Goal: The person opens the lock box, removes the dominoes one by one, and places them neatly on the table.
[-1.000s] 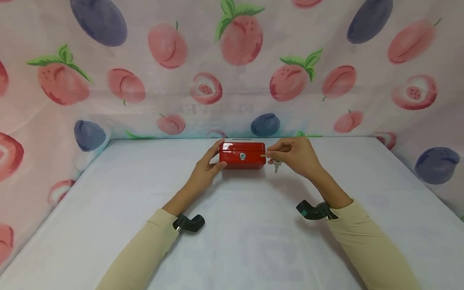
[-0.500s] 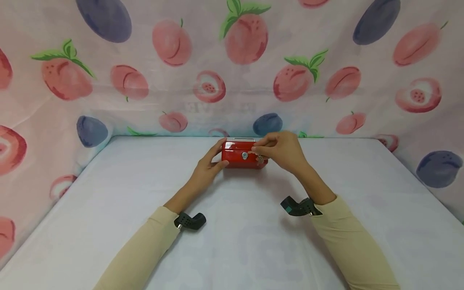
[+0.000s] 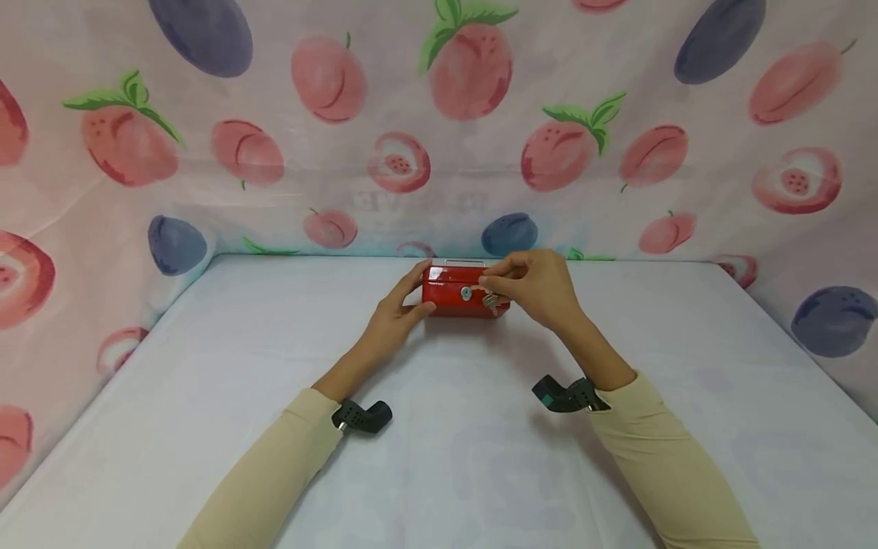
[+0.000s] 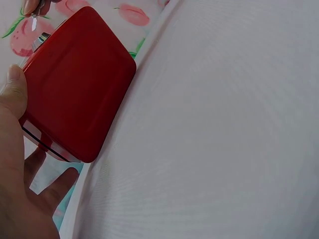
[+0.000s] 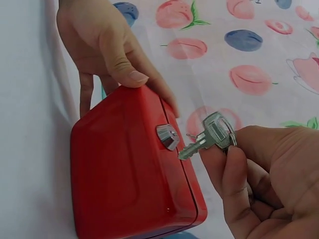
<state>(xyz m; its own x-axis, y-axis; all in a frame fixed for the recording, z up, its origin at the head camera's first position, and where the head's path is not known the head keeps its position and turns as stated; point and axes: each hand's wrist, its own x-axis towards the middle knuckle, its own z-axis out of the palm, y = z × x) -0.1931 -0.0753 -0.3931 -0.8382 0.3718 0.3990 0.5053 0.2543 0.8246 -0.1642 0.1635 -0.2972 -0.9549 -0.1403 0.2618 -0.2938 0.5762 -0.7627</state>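
A small red cash box (image 3: 446, 302) with a wire handle (image 3: 465, 263) on its lid has a silver lock (image 5: 168, 137) on its front. My left hand (image 3: 387, 326) grips its left end, thumb in front and fingers behind. The box's front is tipped up, so its broad underside faces both wrist cameras. My right hand (image 3: 543, 287) pinches a silver key (image 5: 214, 130) between thumb and finger, the blade's tip close beside the lock and outside it. More keys on a ring (image 3: 491, 300) hang below those fingers in the head view.
A white cloth covers the table (image 3: 439, 457). Close behind the box rises a curtain (image 3: 274, 198) printed with peaches and plums. Each wrist carries a black camera mount, the left mount (image 3: 362, 417) and the right mount (image 3: 565, 394).
My right hand has moved left from the box's right side to its front, bringing the key close to the lock, then stayed nearly still. The left hand keeps its grip.
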